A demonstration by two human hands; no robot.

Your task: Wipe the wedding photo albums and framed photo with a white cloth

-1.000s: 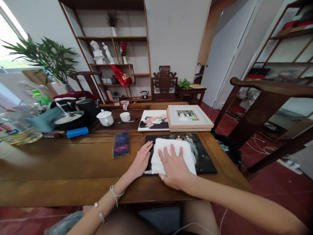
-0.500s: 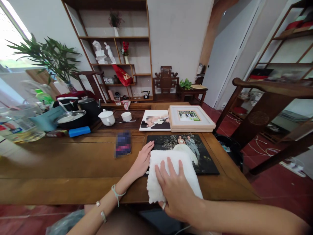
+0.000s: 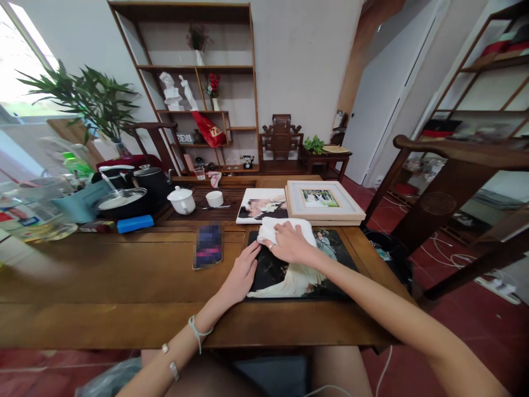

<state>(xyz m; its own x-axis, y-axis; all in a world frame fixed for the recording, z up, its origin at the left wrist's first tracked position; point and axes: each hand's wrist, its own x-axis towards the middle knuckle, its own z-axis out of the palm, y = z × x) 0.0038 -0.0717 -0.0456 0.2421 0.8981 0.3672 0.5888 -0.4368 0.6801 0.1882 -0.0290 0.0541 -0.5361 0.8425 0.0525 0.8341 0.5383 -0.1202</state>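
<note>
A dark glossy photo print [image 3: 297, 273] of a couple lies flat on the wooden table [image 3: 115, 275] in front of me. My right hand [image 3: 289, 243] presses a white cloth [image 3: 281, 227] down on the print's far edge, fingers closed over it. My left hand [image 3: 242, 271] lies flat with fingers stretched out, holding down the print's left edge.
Behind the print lie a second photo [image 3: 261, 205] and a pale framed picture [image 3: 322, 199]. A phone [image 3: 208, 252] lies to the left. A tea tray with a white pot [image 3: 183, 200], a cup [image 3: 214, 198], kettles and a blue case [image 3: 134, 223] fills the back left. A wooden chair [image 3: 454, 187] stands right.
My right hand has swept the cloth from the print's near edge up to its far edge, uncovering the lower part of the picture. My left hand has stayed on the left edge.
</note>
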